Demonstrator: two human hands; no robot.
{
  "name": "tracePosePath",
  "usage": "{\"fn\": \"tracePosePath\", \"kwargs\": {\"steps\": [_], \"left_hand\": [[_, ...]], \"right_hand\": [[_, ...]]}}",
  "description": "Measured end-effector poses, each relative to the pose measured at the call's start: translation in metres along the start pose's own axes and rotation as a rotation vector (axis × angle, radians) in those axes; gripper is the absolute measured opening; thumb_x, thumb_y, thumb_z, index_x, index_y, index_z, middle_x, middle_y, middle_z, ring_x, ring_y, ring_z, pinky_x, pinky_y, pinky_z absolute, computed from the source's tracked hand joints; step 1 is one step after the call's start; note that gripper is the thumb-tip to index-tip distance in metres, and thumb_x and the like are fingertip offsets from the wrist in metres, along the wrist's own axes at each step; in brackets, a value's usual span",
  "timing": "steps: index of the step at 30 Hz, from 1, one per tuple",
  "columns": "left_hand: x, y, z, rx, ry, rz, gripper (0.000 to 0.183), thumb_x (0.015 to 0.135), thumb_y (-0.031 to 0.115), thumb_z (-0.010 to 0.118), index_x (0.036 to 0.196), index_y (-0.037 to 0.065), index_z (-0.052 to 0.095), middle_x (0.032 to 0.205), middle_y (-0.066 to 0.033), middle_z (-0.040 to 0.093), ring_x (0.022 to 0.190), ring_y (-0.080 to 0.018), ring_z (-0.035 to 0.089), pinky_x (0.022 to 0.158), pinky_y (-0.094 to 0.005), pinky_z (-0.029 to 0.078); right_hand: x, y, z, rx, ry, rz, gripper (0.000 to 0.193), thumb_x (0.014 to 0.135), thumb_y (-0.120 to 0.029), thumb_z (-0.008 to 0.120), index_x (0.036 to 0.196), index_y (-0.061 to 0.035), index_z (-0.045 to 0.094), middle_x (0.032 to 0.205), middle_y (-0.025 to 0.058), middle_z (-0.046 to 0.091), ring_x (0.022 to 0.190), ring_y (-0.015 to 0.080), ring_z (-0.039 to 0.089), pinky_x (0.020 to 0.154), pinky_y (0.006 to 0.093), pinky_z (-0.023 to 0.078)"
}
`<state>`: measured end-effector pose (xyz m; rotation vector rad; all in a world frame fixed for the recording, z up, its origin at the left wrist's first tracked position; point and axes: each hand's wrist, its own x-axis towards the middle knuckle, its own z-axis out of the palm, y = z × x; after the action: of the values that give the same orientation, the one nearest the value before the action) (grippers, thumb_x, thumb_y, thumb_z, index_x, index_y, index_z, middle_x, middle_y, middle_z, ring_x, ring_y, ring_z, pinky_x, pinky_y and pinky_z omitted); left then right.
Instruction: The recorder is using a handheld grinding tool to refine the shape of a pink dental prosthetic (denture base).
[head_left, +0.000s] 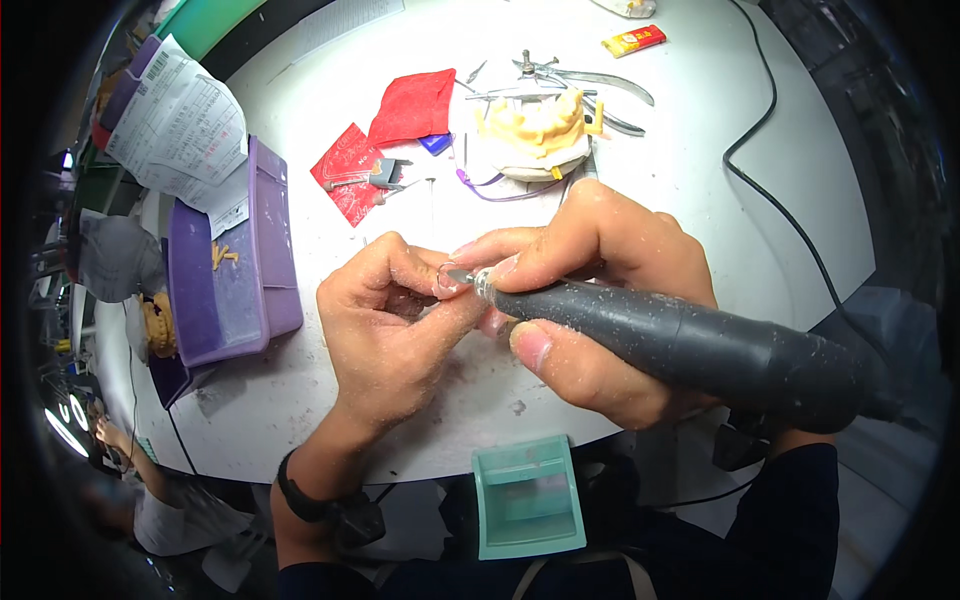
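Observation:
My right hand (630, 240) is wrapped round a thick black rotary handpiece (690, 345), dusted with white specks. Its metal tip (462, 276) points left, close to the fingertips of my left hand (380, 325). Those fingers are pinched on a small piece with a thin curved wire (440, 277); the rest of the piece is hidden by the fingers. Beyond my hands stands a yellow dental model (535, 130) on a white base, with a metal frame at its back. White dust lies over both hands.
Pliers (625, 85) lie behind the model, red sheets (415, 105) to its left. A purple bin (275, 240) with papers stands at left. A green tray (527, 550) sits at the table's near edge. A black cable (770, 190) curves along the right. Another person (180, 510) sits at far left.

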<state>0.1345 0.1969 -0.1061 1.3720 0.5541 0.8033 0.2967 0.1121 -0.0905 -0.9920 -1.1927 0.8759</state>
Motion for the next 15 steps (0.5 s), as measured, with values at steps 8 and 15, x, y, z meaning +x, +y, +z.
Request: {"fn": "tracePosePath", "kwargs": {"steps": [8,15], "left_hand": [[-0.002,-0.001,0.0,0.053,0.047,0.045,0.022,0.079,-0.013,0.065,0.079,0.0,0.048,0.088,-0.0173,0.066,0.08,-0.0156,0.067,0.068,-0.0275,0.055],[-0.004,-0.003,0.001,0.087,0.058,0.131,0.02,0.073,-0.017,0.058,0.08,0.0,0.05,0.089,-0.0151,0.066,0.085,-0.0153,0.066,0.076,-0.0278,0.053]], "right_hand": [[-0.001,0.011,0.009,-0.2,0.07,-0.341,0.021,0.065,0.001,0.064,0.085,0.0021,0.057,0.068,0.0131,0.057,0.058,0.0243,0.061,0.061,0.0326,0.052],[0.0,0.005,0.01,-0.271,0.034,-0.443,0.024,0.058,0.002,0.066,0.081,0.0039,0.057,0.081,0.024,0.063,0.079,0.0395,0.067,0.078,0.0473,0.056]]}}
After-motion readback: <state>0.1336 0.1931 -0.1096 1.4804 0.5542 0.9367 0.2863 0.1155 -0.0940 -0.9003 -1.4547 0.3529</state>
